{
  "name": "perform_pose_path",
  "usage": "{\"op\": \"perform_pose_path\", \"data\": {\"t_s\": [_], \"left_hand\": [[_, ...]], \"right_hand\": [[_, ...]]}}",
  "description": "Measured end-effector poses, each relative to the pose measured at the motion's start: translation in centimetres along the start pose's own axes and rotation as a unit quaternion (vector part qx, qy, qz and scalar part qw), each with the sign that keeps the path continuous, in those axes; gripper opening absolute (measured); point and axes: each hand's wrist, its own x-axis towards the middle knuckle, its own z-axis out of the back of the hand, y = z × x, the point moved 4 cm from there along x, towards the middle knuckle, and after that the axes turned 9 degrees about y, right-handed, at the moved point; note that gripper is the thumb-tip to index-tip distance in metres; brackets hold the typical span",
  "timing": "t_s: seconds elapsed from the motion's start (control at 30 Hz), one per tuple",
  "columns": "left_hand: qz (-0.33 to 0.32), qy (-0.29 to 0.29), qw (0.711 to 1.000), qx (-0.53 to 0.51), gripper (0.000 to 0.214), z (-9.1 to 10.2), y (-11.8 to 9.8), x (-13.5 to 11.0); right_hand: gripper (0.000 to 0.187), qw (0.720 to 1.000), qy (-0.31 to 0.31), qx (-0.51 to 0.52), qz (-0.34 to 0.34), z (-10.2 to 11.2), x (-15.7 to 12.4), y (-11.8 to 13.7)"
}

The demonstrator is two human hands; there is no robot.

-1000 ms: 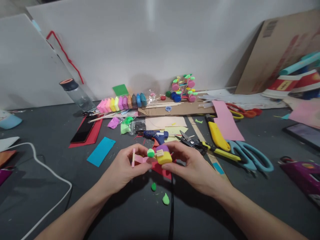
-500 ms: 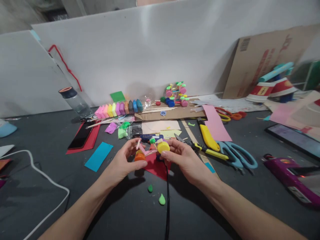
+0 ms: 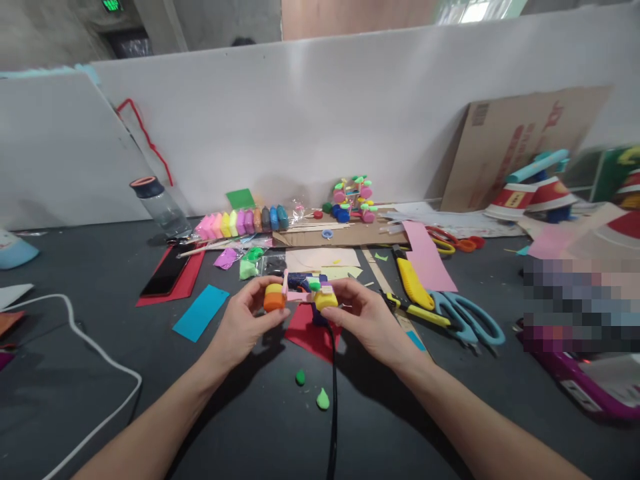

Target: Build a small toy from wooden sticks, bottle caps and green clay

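Between my two hands, above the dark table, is a small craft model [image 3: 299, 297] of pink strips with clay discs at its ends. My left hand [image 3: 247, 313] has its fingers closed round the end with an orange and yellow disc [image 3: 275, 298]. The opposite end, with a yellow disc [image 3: 326, 299] and a bit of green, is pinched in my right hand [image 3: 357, 308]. Behind and below it lie a dark blue glue gun [image 3: 320, 313] with a black cord and a red paper sheet [image 3: 305, 337]. Nearer me rest a dark green clay leaf [image 3: 300, 377] and a light green one [image 3: 323, 399].
To the right lie a yellow cutter [image 3: 416, 283] and blue-handled scissors [image 3: 470, 320]. Coloured clay packs [image 3: 245, 222] line the back beside a finished-looking clay model [image 3: 354, 197]. A water bottle [image 3: 160, 207], phone [image 3: 167, 270] and white cable [image 3: 100, 350] are on the left.
The craft model has been turned in my hands, so its strip looks more level and the orange and yellow disc shows more fully. The camera view has tilted slightly upward.
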Motion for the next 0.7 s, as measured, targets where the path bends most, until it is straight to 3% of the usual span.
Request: {"op": "perform_pose_path", "data": {"t_s": [0.13,0.37,0.57,0.7], "left_hand": [[-0.012,0.008,0.994,-0.107,0.064,-1.0,0.2,-0.2],[-0.004,0.080,0.981,-0.178,0.054,-4.1,0.9,-1.3],[-0.002,0.070,0.983,-0.172,0.040,-3.7,1.2,-1.6],[-0.001,0.066,0.986,-0.153,0.039,-3.4,1.3,-1.5]], "right_hand": [[0.038,0.999,-0.004,0.027,0.018,-1.1,-0.2,-0.3],[0.040,0.998,0.005,0.051,0.041,-3.4,-0.7,-0.8],[0.040,0.998,0.049,0.019,0.039,-4.3,-1.0,-0.5],[0.033,0.997,0.026,-0.034,0.058,-3.4,-1.3,0.3]]}}
